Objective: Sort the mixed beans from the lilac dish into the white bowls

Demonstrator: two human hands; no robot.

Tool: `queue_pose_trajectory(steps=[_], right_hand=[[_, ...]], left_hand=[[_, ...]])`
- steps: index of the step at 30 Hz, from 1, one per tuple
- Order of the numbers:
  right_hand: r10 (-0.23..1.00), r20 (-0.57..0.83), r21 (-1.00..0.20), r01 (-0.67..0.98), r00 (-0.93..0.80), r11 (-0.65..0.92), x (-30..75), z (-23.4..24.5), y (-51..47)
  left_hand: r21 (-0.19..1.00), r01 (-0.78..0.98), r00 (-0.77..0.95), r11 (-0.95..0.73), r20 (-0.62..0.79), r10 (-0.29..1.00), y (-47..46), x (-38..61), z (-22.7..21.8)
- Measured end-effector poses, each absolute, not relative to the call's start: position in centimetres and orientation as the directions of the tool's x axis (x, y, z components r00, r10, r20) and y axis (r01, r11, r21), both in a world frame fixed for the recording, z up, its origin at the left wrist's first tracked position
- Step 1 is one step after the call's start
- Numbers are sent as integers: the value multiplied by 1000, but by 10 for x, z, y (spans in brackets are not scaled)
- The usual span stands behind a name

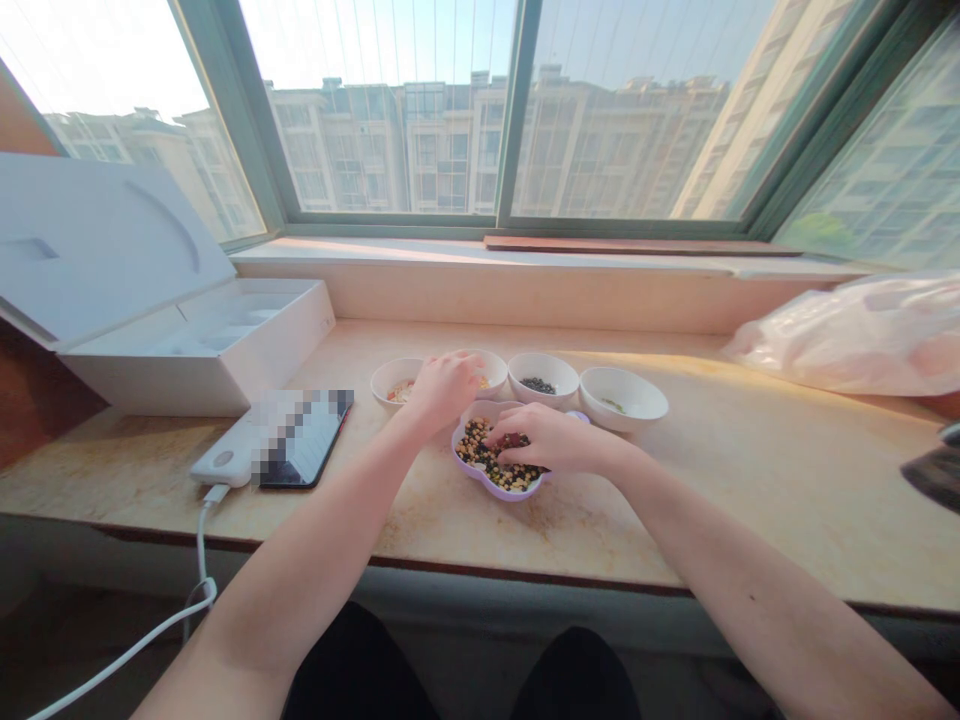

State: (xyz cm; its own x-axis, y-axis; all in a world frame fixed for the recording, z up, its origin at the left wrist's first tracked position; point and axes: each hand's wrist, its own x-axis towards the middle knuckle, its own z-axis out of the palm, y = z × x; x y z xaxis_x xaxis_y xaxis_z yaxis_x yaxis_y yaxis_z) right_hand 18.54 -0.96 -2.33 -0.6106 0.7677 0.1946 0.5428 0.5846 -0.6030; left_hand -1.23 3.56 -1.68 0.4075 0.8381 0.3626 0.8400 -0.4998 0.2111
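A lilac scalloped bowl (510, 492) stands near the middle of the counter, filled with mixed beans (480, 450) in black, yellow and tan. My right hand (551, 435) reaches into it from the right, fingers curved and apart among the beans. Behind the bowl, white bowls stand in a row. My left hand (448, 385) is over the second white bowl (491, 368), its fingers bent together; whatever they hold is too small to make out. The leftmost white bowl (394, 375) has reddish and pale bits. Dark beans (538, 385) lie in the third bowl (568, 372).
The rightmost white bowl (637, 400) holds a few green bits. On the left are an open white box (277, 340), a phone (311, 450) and a white power bank (229, 455) with a cable (201, 540). A plastic bag (862, 340) lies at the right.
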Motion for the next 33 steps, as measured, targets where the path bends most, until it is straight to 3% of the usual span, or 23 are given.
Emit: queue_pose_trajectory(steps=[3, 24, 29, 33], right_hand=[[705, 88, -604, 526, -703, 599, 185, -22, -9], [661, 150, -527, 506, -736, 683, 186, -23, -9], [760, 284, -517, 575, -585, 635, 188, -22, -5], [866, 346, -672, 549, -362, 498, 193, -21, 2]], left_hand=[[223, 840, 401, -495, 360, 843, 35, -12, -16], [264, 827, 387, -496, 372, 844, 32, -13, -14], [359, 691, 468, -627, 440, 767, 32, -13, -15], [363, 488, 606, -794, 514, 607, 29, -8, -18]])
